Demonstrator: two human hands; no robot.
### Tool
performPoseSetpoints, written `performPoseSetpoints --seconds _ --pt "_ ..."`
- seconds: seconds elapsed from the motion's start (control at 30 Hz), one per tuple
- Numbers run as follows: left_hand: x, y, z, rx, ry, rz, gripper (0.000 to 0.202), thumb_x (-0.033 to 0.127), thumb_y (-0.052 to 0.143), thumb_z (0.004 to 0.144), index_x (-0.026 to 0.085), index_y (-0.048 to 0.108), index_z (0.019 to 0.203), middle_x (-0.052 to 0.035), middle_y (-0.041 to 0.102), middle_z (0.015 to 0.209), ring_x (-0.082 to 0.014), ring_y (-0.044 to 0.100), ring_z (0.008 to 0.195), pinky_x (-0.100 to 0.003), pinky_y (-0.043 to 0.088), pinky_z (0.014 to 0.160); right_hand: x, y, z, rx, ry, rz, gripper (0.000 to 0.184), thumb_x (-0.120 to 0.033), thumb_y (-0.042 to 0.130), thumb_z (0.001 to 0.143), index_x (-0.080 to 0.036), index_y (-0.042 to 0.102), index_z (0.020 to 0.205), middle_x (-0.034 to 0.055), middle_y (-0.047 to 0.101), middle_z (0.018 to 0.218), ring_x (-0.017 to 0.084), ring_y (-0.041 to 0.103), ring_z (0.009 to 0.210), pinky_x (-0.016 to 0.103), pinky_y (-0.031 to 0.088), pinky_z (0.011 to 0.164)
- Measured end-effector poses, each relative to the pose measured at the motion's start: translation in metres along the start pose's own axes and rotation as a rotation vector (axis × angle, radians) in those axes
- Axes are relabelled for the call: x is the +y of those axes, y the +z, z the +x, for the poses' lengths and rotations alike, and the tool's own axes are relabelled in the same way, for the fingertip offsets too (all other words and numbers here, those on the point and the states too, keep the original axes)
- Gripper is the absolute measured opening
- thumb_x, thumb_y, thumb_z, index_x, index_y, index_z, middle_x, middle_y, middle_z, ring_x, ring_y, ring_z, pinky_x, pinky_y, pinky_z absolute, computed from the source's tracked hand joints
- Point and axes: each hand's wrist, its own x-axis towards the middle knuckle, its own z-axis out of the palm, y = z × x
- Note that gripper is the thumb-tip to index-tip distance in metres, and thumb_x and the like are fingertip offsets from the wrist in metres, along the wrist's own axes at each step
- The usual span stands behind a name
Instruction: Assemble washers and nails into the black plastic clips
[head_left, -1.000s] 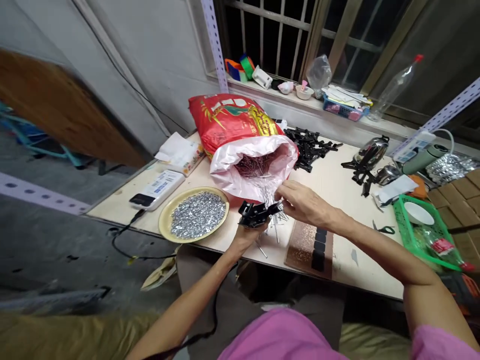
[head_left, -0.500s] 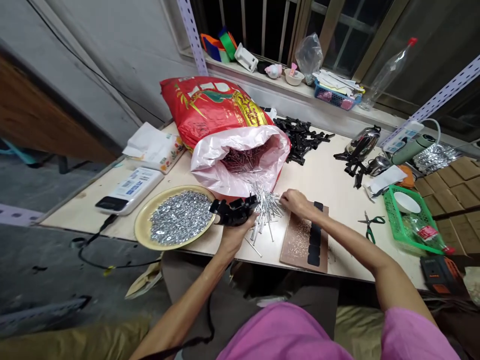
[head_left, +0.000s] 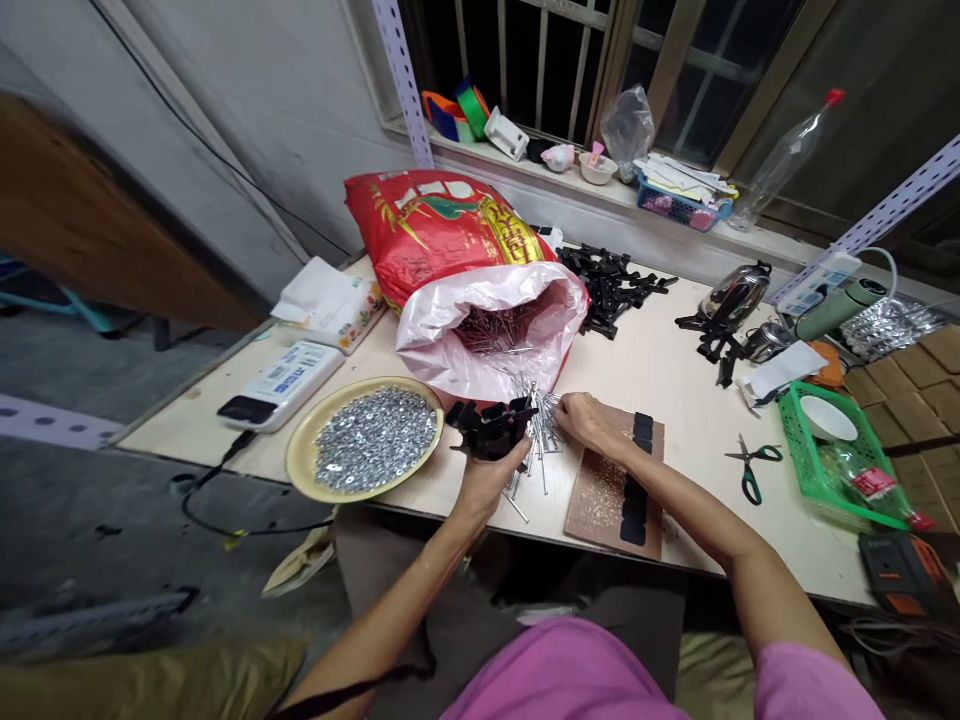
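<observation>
Left fingers curled round black clips, over bench. Right fingers bent close at nails by bag; can't tell if any held. Clips look light, hard; hold round middle. Nails likely slippery: pinch shafts.

Pink shirt — short sleeves — grey-brown trousers.

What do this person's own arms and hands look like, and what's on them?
The left hand and right hand are human, five-fingered and gloveless. A short, plain pink fabric sleeve covers the upper right arm; the left sleeve is out of view. A narrow black strap crosses the left forearm.
</observation>
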Motion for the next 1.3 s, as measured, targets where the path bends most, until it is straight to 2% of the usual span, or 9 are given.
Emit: performPoseSetpoints --seconds 0.13,0.23,0.33,0.47,0.77,0.87,1.0,1.17,1.3 --pt "-0.008 -0.003 0.004 0.056 -0.018 0.071 0.037 0.030 0.077 0.049 0.017 0.067 0.083 -0.0050 0.074 0.086 -0.0236 0.067 0.092 -0.036 0.049 0.089 0.008 -0.020 -0.017 0.135 -0.017 0.111 0.029 -0.013 0.040 0.088 -0.012 0.062 0.107 0.0091 0.070 0.089 0.016 0.063 0.077 0.026 0.042 0.068" --pt "-0.010 -0.002 0.006 0.059 -0.008 0.102 0.037 0.027 0.076 0.048 0.018 0.067 0.083 -0.0052 0.074 0.083 -0.0240 0.068 0.089 -0.035 0.051 0.085 0.007 -0.037 -0.034 0.394 -0.197 0.483 0.043 -0.019 0.047 0.087 -0.015 0.044 0.129 0.0017 0.068 0.079 0.014 0.061 0.068 0.029 0.047 0.070" --pt "-0.008 0.004 0.003 0.008 -0.018 0.138 0.029 0.025 0.075 0.049 0.018 0.067 0.075 -0.0045 0.074 0.073 -0.0239 0.069 0.079 -0.034 0.053 0.077 -0.005 -0.045 -0.049 0.543 -0.382 0.867 0.041 -0.033 0.054 0.086 -0.020 0.044 0.123 -0.0002 0.067 0.079 0.013 0.063 0.069 0.030 0.052 0.071" --pt "-0.004 0.010 0.000 -0.047 0.000 0.183 0.018 0.024 0.073 0.048 0.018 0.065 0.064 -0.0038 0.072 0.065 -0.0245 0.069 0.071 -0.034 0.055 0.070 -0.021 -0.039 -0.056 0.520 -0.459 1.028 0.027 -0.040 0.053 0.087 -0.022 0.049 0.106 0.0000 0.068 0.078 0.014 0.067 0.075 0.032 0.053 0.076" --pt "0.003 0.007 -0.001 -0.068 0.013 0.208 0.022 0.026 0.073 0.050 0.017 0.066 0.069 -0.0034 0.071 0.066 -0.0233 0.068 0.070 -0.036 0.055 0.072 -0.016 -0.034 -0.049 0.501 -0.582 0.641 0.020 -0.036 0.052 0.091 -0.021 0.064 0.096 0.0039 0.069 0.097 0.015 0.064 0.092 0.031 0.047 0.087" --pt "0.005 0.004 0.000 0.012 0.026 0.158 0.029 0.023 0.075 0.050 0.018 0.067 0.077 -0.0040 0.074 0.076 -0.0241 0.069 0.083 -0.036 0.054 0.081 -0.002 -0.040 -0.039 0.429 -0.371 0.396 0.020 -0.029 0.051 0.093 -0.018 0.067 0.091 0.0061 0.068 0.095 0.017 0.062 0.093 0.029 0.045 0.083" --pt "0.005 0.002 0.002 0.072 -0.001 0.147 0.028 0.024 0.075 0.051 0.019 0.067 0.078 -0.0042 0.074 0.082 -0.0239 0.068 0.090 -0.036 0.051 0.086 0.014 -0.027 -0.021 0.135 -0.076 0.084 0.029 -0.027 0.045 0.095 -0.015 0.069 0.082 0.0103 0.068 0.093 0.019 0.062 0.087 0.026 0.041 0.073" --pt "0.003 0.006 0.001 0.059 -0.027 0.118 0.028 0.029 0.076 0.049 0.017 0.067 0.074 -0.0031 0.072 0.075 -0.0234 0.067 0.083 -0.035 0.053 0.079 0.013 0.001 -0.004 0.034 -0.028 0.108 0.017 -0.024 0.057 0.085 -0.014 0.070 0.082 0.0104 0.071 0.089 0.022 0.064 0.086 0.026 0.040 0.067" --pt "0.001 0.006 0.008 0.062 0.017 0.025 0.036 0.028 0.075 0.048 0.018 0.068 0.081 -0.0033 0.072 0.084 -0.0217 0.066 0.090 -0.034 0.050 0.086 0.016 -0.004 -0.006 0.067 -0.032 0.173 0.021 -0.014 0.047 0.086 -0.012 0.068 0.090 0.0083 0.071 0.086 0.017 0.064 0.080 0.025 0.044 0.067"
